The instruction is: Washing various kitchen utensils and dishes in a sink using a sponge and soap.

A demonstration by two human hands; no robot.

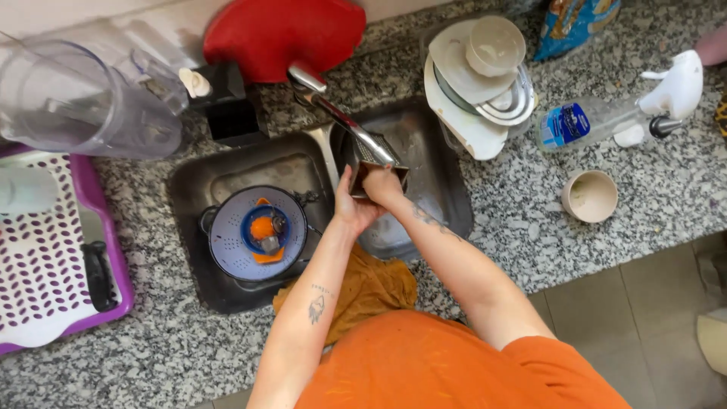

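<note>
Both hands close around a metal box grater, the left hand cupping its lower end from below with fingers wrapped up the side, the right hand gripping the same end from the other side; the grater is held tilted over the right basin of the steel sink, just under the faucet, probably so that water can run down it and drain into the basin; no water stream can be made out, and the fingertips are hidden behind the grater; in the left basin a pale blue colander sits with a blue and orange item in its middle, too small to identify; an orange cloth hangs over the sink's front edge, near the person's body; stacked white dishes wait on the granite counter to the right, beside a plastic bottle and a beige cup; the purple drying rack at left is cut off by the frame edge
</note>
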